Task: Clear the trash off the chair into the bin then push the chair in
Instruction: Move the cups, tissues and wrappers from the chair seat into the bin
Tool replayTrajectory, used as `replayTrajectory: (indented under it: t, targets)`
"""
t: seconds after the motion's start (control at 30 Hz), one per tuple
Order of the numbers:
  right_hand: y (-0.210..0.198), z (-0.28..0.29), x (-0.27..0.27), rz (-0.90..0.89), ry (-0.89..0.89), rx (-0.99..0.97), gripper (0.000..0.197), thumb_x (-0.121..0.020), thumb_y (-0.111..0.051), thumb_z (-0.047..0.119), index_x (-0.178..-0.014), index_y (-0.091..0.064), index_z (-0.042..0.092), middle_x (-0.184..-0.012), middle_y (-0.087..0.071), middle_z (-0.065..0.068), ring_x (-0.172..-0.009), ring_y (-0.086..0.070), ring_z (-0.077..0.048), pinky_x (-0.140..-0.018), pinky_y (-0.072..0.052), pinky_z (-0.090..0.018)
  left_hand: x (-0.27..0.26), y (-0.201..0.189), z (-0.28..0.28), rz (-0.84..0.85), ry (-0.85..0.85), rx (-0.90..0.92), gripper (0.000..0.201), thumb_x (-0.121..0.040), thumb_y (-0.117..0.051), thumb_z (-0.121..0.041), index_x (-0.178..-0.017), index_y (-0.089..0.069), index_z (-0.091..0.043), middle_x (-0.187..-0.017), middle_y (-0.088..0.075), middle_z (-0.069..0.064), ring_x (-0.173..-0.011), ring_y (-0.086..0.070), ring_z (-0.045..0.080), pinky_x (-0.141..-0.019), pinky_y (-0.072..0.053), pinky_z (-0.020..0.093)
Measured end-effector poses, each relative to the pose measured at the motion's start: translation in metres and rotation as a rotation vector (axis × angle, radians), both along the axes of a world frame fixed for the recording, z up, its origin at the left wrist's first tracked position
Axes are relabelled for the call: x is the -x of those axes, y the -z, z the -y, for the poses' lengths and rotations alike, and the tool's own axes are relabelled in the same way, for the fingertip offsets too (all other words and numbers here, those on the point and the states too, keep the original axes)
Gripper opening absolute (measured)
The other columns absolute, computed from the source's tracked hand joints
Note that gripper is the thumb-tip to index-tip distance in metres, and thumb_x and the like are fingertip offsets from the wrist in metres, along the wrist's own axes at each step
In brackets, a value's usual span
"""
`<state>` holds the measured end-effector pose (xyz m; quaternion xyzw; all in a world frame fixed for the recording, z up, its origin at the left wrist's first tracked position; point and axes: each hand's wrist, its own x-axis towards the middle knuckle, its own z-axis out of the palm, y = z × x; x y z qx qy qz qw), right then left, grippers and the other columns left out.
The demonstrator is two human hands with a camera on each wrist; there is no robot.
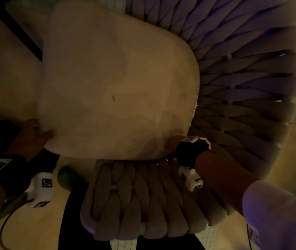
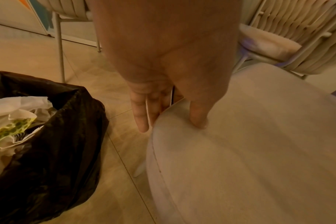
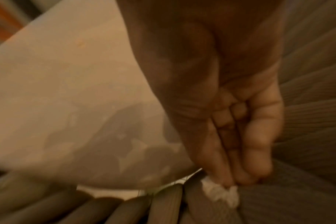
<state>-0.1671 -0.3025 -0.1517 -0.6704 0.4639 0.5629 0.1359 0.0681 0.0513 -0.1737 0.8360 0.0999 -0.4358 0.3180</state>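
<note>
The chair's cream seat cushion (image 1: pixel 118 83) fills the head view, with the woven rope backrest (image 1: pixel 242 98) curving round its right and near sides. My left hand (image 2: pixel 171 124) grips the cushion's left edge, thumb on top, fingers down the side. My right hand (image 3: pixel 240 180) reaches into the gap between cushion and backrest and pinches a small white paper scrap (image 3: pixel 222 192). In the head view the right hand (image 1: pixel 172 141) is mostly hidden behind the wrist camera. A tiny orange crumb (image 1: pixel 113 98) lies on the cushion. The bin with a black bag (image 2: pixel 54 144) stands left of the chair, holding crumpled paper (image 2: pixel 19 109).
Tiled floor (image 2: pixel 109 84) lies between the bin and the chair. Another rope-backed chair (image 2: pixel 290 45) stands just beyond the cushion, and a thin metal chair leg (image 2: pixel 60 48) stands behind the bin. A green object (image 1: pixel 66 177) sits on the floor near my legs.
</note>
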Motion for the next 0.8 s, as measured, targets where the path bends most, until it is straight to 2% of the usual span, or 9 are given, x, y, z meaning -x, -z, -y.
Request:
replayTrajectory:
  t: [0.1,0.2,0.33,0.4,0.43,0.5,0.57,0.6,0.8]
  targets:
    - [-0.012,0.004,-0.002,0.005,0.052,-0.184,0.046,-0.098,-0.045,0.015,-0.140,-0.037,-0.002,-0.148,-0.038,-0.018,-0.136,-0.038,-0.031,-0.103,-0.036,-0.031,-0.003,0.011,-0.015,0.000,0.056,0.035,0.093,-0.067,-0.065,-0.064,-0.140,-0.035,-0.016,-0.145,-0.043,0.012,-0.128,-0.045,0.038,-0.103,-0.041,0.056]
    - [-0.012,-0.004,0.001,0.027,-0.170,-0.223,0.049,-0.100,-0.037,0.025,-0.146,-0.029,0.010,-0.152,-0.033,-0.013,-0.137,-0.037,-0.030,-0.112,-0.030,-0.038,-0.002,0.024,-0.026,-0.041,0.055,0.021,0.086,-0.071,-0.064,-0.061,-0.139,-0.034,-0.018,-0.143,-0.045,0.011,-0.124,-0.048,0.036,-0.099,-0.044,0.055]
    - [-0.017,-0.011,-0.005,0.059,-0.133,-0.280,0.049,-0.099,-0.041,0.021,-0.144,-0.032,0.004,-0.149,-0.038,-0.017,-0.136,-0.040,-0.029,-0.109,-0.032,-0.035,0.001,0.012,-0.017,-0.019,0.066,0.003,0.078,-0.077,-0.066,-0.055,-0.137,-0.038,-0.015,-0.138,-0.049,0.013,-0.120,-0.051,0.038,-0.098,-0.045,0.053]
    - [-0.024,-0.003,-0.010,0.055,-0.041,-0.289,0.041,-0.091,-0.053,0.013,-0.130,-0.050,-0.001,-0.132,-0.054,-0.020,-0.117,-0.057,-0.032,-0.094,-0.048,-0.036,0.001,0.009,-0.017,-0.044,0.054,0.002,0.079,-0.076,-0.066,-0.056,-0.139,-0.038,-0.017,-0.139,-0.049,0.012,-0.122,-0.051,0.036,-0.099,-0.044,0.051]
    - [-0.025,0.002,-0.014,0.029,-0.034,-0.324,0.037,-0.087,-0.058,0.010,-0.122,-0.057,-0.001,-0.123,-0.061,-0.019,-0.100,-0.065,-0.028,-0.080,-0.055,-0.033,0.002,0.007,-0.018,-0.046,0.031,0.012,0.071,-0.082,-0.066,-0.047,-0.140,-0.038,-0.016,-0.140,-0.049,0.012,-0.122,-0.051,0.036,-0.098,-0.044,0.048]
    - [-0.031,0.010,-0.030,-0.033,-0.042,-0.443,0.027,-0.082,-0.065,0.006,-0.108,-0.065,0.001,-0.102,-0.070,-0.013,-0.070,-0.065,-0.014,-0.059,-0.054,-0.024,0.007,0.002,-0.019,-0.061,0.023,0.018,0.055,-0.092,-0.059,-0.026,-0.141,-0.037,-0.011,-0.135,-0.050,0.012,-0.118,-0.051,0.033,-0.092,-0.041,0.041]
    - [-0.049,0.009,-0.058,-0.046,-0.020,-0.576,0.005,-0.084,-0.064,0.005,-0.081,-0.067,0.008,-0.070,-0.068,0.000,-0.052,-0.060,-0.004,-0.051,-0.050,-0.017,0.014,-0.001,-0.025,-0.063,0.011,0.011,0.051,-0.095,-0.055,-0.020,-0.140,-0.037,-0.007,-0.134,-0.049,0.014,-0.119,-0.049,0.033,-0.091,-0.037,0.037]
    - [-0.057,0.007,-0.074,-0.013,-0.006,-0.639,0.017,-0.085,-0.063,0.005,-0.070,-0.064,0.011,-0.059,-0.065,0.004,-0.047,-0.058,-0.001,-0.049,-0.048,-0.014,0.018,-0.006,-0.029,-0.041,0.012,0.021,0.050,-0.095,-0.054,-0.019,-0.139,-0.038,-0.005,-0.134,-0.049,0.015,-0.122,-0.048,0.034,-0.092,-0.037,0.037]
    - [-0.086,-0.063,-0.162,0.229,-0.010,-0.816,0.011,-0.085,-0.066,0.008,-0.074,-0.063,0.006,-0.083,-0.069,-0.011,-0.076,-0.064,-0.017,-0.068,-0.054,-0.020,0.042,-0.016,-0.080,-0.025,-0.125,0.010,0.044,-0.094,-0.053,-0.006,-0.136,-0.040,-0.002,-0.126,-0.050,0.018,-0.116,-0.052,0.036,-0.086,-0.037,0.034]
